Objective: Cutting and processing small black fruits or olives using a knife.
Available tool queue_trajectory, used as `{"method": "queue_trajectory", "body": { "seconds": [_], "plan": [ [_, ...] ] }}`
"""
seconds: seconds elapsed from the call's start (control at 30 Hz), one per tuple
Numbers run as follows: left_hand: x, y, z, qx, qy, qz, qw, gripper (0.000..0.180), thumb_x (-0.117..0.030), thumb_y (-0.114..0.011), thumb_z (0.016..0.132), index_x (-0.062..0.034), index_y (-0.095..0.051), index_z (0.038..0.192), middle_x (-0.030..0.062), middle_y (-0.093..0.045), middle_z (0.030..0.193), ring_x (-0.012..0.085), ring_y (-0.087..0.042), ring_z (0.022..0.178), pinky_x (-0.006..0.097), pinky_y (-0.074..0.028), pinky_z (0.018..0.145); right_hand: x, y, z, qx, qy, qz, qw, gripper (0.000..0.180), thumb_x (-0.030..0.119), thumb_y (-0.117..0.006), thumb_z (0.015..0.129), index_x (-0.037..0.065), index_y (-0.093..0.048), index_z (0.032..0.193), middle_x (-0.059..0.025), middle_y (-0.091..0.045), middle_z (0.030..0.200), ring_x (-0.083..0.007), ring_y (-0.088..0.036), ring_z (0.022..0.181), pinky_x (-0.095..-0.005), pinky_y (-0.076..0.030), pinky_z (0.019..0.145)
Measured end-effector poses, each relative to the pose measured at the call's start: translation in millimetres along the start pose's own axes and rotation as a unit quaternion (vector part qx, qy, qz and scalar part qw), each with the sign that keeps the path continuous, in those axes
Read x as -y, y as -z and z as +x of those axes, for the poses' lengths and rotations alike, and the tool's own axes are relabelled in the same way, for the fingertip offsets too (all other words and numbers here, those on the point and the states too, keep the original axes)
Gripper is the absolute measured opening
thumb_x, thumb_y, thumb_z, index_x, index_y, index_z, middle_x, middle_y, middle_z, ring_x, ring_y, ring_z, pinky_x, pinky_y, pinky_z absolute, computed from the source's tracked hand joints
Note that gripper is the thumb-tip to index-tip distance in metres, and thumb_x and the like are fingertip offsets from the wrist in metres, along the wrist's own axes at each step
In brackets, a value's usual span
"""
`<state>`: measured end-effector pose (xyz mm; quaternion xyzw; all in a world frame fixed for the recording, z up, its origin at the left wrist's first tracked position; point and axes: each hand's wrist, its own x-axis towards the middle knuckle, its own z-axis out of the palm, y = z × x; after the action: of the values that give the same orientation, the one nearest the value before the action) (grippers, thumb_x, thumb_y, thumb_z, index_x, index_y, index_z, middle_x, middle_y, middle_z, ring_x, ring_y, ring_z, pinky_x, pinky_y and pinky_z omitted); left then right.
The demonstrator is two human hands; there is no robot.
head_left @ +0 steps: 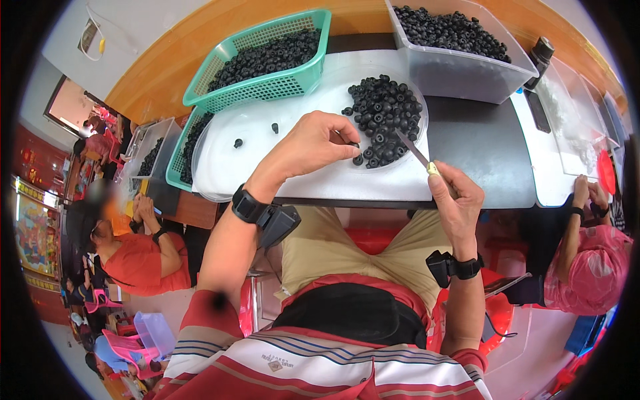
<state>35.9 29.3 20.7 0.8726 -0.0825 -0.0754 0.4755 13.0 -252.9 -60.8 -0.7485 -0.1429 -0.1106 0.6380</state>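
Note:
My left hand [312, 145] is closed, thumb and fingertips pinching a small black part [354, 145], mostly hidden by the fingers. In my right hand [459, 197] is a small knife [415, 148] with a pale yellow handle; its blade points up and left over a heap of small round black parts with holes [387, 110]. That heap lies on a clear round tray [421, 127] on the white table surface. The blade and the pinched part are apart. Two loose black parts, one [238, 143] and another [275, 128], lie left of my left hand.
A green basket [267, 90] and a translucent bin [460, 70], both full of black parts, stand at the back. At the right are a dark bottle [540, 57] and a phone [537, 111]. Other people sit at left [150, 257] and right [590, 267].

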Motion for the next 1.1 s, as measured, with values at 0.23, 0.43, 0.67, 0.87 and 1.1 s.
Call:
{"method": "queue_trajectory", "body": {
  "seconds": [0.23, 0.43, 0.67, 0.87, 1.1],
  "plan": [
    [-1, -7, -13, -0.050, -0.023, -0.104, 0.993, 0.024, -0.005, -0.079, 0.083, 0.0001, -0.074, 0.106, 0.0018, -0.070, 0.087, 0.0049, -0.062, 0.075, 0.018, -0.050, 0.068, 1, 0, 0, -0.006, 0.010, 0.008, 1.000, 0.030, 0.020, -0.075, 0.091, -0.001, -0.072, 0.111, -0.0044, -0.070, 0.086, -0.0091, -0.060, 0.077, -0.0242, -0.048, 0.070],
    [6, -23, -26, -0.048, -0.028, -0.326, 0.944, 0.021, -0.001, -0.074, 0.087, 0.0039, -0.071, 0.108, 0.0100, -0.072, 0.102, 0.0192, -0.072, 0.089, 0.031, -0.060, 0.085, -1, 0, 0, 0.002, 0.003, 0.025, 1.000, 0.030, 0.020, -0.075, 0.091, -0.001, -0.072, 0.111, -0.0049, -0.071, 0.088, -0.0091, -0.061, 0.078, -0.0240, -0.048, 0.071],
    [7, -37, -32, -0.034, -0.046, -0.501, 0.864, 0.021, -0.003, -0.069, 0.091, 0.0010, -0.068, 0.112, 0.0127, -0.071, 0.101, 0.0215, -0.071, 0.095, 0.039, -0.061, 0.091, -3, -1, -4, -0.016, -0.008, 0.069, 0.997, 0.029, 0.019, -0.075, 0.092, -0.002, -0.071, 0.112, -0.0030, -0.070, 0.089, -0.0069, -0.059, 0.079, -0.0219, -0.047, 0.071],
    [10, -48, -36, -0.034, -0.044, -0.584, 0.810, 0.021, -0.004, -0.067, 0.093, 0.0002, -0.067, 0.113, 0.0125, -0.071, 0.105, 0.0224, -0.070, 0.098, 0.039, -0.061, 0.093, 25, -16, -17, 0.016, 0.028, 0.072, 0.997, 0.027, 0.014, -0.075, 0.090, -0.003, -0.071, 0.111, -0.0065, -0.072, 0.091, -0.0084, -0.061, 0.079, -0.0232, -0.048, 0.070],
    [3, -60, -40, -0.014, -0.040, -0.629, 0.776, 0.020, -0.004, -0.065, 0.095, -0.0001, -0.065, 0.114, 0.0115, -0.070, 0.104, 0.0203, -0.070, 0.098, 0.038, -0.060, 0.095, 32, -27, -15, 0.055, 0.085, 0.039, 0.994, 0.026, 0.011, -0.076, 0.087, -0.002, -0.071, 0.109, -0.0105, -0.071, 0.086, -0.0143, -0.065, 0.073, -0.0264, -0.049, 0.066]
  ]
}}
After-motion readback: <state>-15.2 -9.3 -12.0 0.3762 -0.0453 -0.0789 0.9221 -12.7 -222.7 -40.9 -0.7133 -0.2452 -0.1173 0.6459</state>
